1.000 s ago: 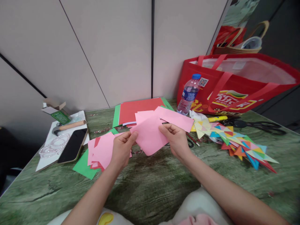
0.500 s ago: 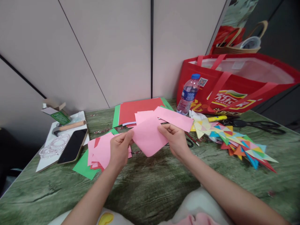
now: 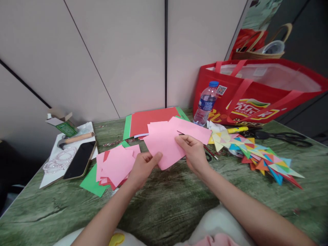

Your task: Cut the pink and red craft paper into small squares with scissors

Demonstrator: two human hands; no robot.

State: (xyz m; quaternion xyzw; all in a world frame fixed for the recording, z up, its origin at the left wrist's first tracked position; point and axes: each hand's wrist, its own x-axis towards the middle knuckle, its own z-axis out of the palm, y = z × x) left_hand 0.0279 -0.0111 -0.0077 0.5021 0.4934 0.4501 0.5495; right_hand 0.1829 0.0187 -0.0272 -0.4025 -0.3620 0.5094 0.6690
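Observation:
A square of pink paper [image 3: 165, 147] is held up in front of me, tilted with one corner down. My left hand [image 3: 145, 167] pinches it near its lower left edge, thumb on top. On the right edge, my right hand [image 3: 193, 152] grips the same sheet between thumb and fingers. Behind it lie more pink pieces, including a pink strip [image 3: 193, 130] slanting to the right. A loose pile of pink squares [image 3: 119, 164], with bits of red showing, rests left of my left hand on a green sheet [image 3: 93, 182].
Red paper [image 3: 153, 119] lies at the back. Left are a phone [image 3: 80, 160], a hammer [image 3: 79, 137] and a small box [image 3: 64, 124]. On the right stand a water bottle [image 3: 206, 102] and red bag [image 3: 256, 92], near folded paper pieces [image 3: 263, 153] and black-handled scissors [image 3: 282, 136].
My left hand has slid right and down along the pink square, from its left corner toward its lower corner. My right hand has shifted slightly right, still holding the sheet.

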